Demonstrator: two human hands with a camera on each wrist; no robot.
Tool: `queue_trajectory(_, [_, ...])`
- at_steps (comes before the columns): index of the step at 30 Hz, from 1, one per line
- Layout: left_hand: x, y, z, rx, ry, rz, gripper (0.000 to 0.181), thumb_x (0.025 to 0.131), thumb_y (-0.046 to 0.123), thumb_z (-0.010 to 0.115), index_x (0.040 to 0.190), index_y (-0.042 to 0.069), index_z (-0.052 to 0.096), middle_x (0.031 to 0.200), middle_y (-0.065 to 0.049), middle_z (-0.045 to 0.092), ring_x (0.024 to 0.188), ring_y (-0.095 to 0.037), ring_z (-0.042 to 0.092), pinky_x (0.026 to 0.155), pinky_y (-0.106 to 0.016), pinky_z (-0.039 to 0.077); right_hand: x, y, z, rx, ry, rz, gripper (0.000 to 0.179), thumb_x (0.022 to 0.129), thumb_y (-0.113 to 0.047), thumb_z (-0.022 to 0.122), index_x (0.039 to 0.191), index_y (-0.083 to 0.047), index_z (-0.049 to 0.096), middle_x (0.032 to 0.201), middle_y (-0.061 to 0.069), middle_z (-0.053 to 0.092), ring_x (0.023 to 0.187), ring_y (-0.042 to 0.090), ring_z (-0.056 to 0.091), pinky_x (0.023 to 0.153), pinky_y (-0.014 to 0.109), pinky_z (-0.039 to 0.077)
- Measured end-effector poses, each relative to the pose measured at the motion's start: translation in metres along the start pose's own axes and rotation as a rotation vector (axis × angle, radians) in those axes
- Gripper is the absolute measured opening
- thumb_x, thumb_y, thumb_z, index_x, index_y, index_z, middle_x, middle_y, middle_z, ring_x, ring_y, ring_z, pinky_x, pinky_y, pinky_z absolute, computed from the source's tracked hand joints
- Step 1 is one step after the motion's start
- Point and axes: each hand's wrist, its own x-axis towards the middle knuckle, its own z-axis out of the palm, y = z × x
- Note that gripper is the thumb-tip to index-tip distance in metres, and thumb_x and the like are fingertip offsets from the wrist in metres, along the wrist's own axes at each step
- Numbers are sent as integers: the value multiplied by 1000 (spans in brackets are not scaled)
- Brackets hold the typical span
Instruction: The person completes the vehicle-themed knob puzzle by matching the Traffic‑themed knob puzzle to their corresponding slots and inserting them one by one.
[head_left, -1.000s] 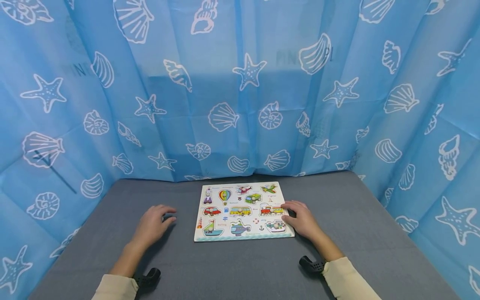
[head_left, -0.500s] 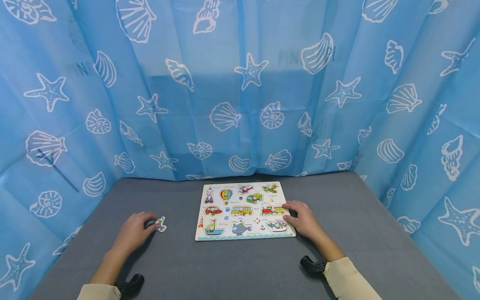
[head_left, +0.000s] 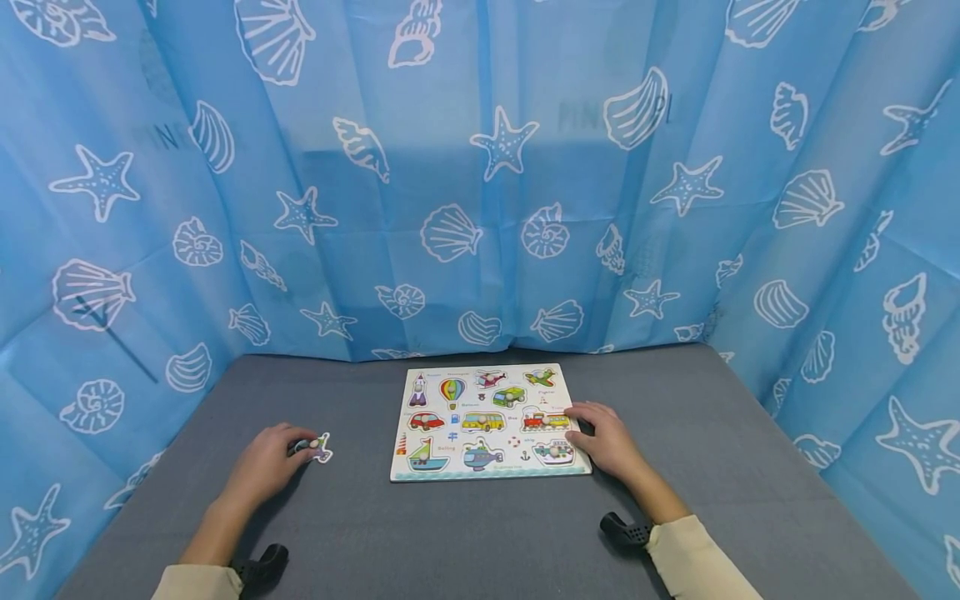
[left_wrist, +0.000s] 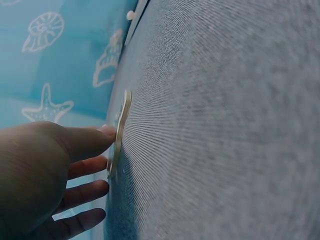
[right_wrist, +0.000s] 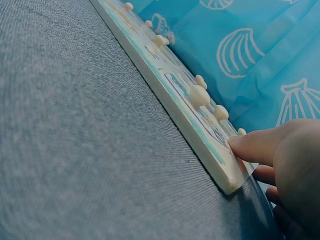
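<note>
At the left of the table, my left hand [head_left: 268, 462] pinches a small white-edged puzzle piece [head_left: 323, 448] between thumb and fingers. Its picture is too small to make out. Seen edge-on in the left wrist view, the piece [left_wrist: 120, 130] lies at or close to the cloth, the thumb on it and the other fingers spread below. Mid-table lies a wooden knob puzzle board [head_left: 491, 479] with vehicle pictures. My right hand [head_left: 606, 437] rests on its right edge. In the right wrist view, the thumb presses on the board [right_wrist: 200, 150] near a corner, other fingers beyond the edge.
Grey cloth [head_left: 465, 542] covers the table. Behind and at both sides hangs a blue curtain [head_left: 450, 167] with shells and starfish. Several pieces with round knobs, such as the yellow bus [head_left: 482, 422], sit on the board. Each wrist wears a black mount [head_left: 622, 529].
My left hand has moved left, away from the board, and the puzzle piece now shows beyond its fingertips. Over the last half second it has barely moved. My right hand stays on the board.
</note>
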Motion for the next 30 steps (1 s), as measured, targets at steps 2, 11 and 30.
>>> queue_trajectory(2, [1, 0, 0, 4, 6, 16, 18, 83, 14, 77, 101, 10, 75, 98, -7, 66, 93, -32, 61, 77, -54, 47, 0, 0, 0, -2, -2, 2, 36, 89, -10, 70, 124, -1, 65, 136, 22, 53, 132, 43, 36, 106, 61, 27])
queue_trajectory(11, [6, 1, 2, 4, -4, 39, 14, 84, 10, 75, 98, 10, 75, 95, -5, 65, 88, -29, 60, 73, -50, 47, 0, 0, 0, -16, 1, -5, 36, 89, -10, 70, 123, -1, 65, 134, 21, 55, 131, 43, 38, 106, 60, 28])
queue_trajectory(30, [5, 25, 0, -42, 18, 3, 11, 88, 16, 73, 98, 11, 71, 101, -7, 63, 94, -29, 58, 77, -51, 47, 0, 3, 2, -19, 11, -23, 35, 88, -9, 70, 122, -2, 66, 134, 21, 55, 131, 43, 38, 106, 61, 28])
